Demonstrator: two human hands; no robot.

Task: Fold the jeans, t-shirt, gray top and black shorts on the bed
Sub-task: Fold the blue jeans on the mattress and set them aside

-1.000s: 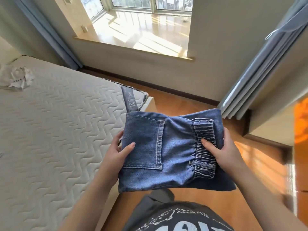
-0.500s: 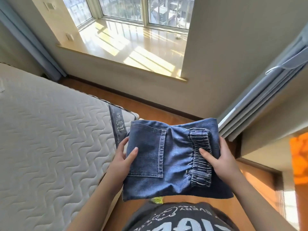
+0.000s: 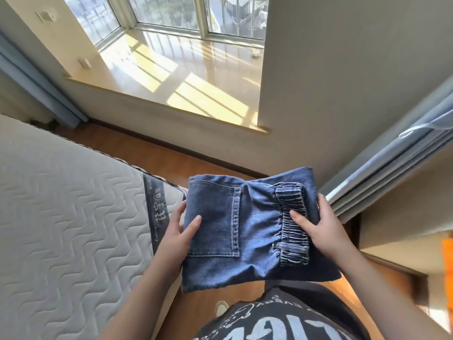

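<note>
From the head view, the folded jeans (image 3: 247, 231) are held in the air just right of the bed (image 3: 68, 229), over the wooden floor (image 3: 171, 163). The left hand (image 3: 177, 233) grips their left edge, thumb on the back pocket; the right hand (image 3: 323, 227) grips the right edge, thumb pressing the elastic waistband.

A quilted white mattress (image 3: 61, 217) beside the wooden floor (image 3: 137, 150).

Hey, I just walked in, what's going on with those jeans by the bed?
A person holds a folded pair of jeans in the air with both hands, beside the mattress, not on it. The left hand grips the pocket side, thumb on top; the right hand grips the elastic waistband end. The other clothes are not in view.
</note>
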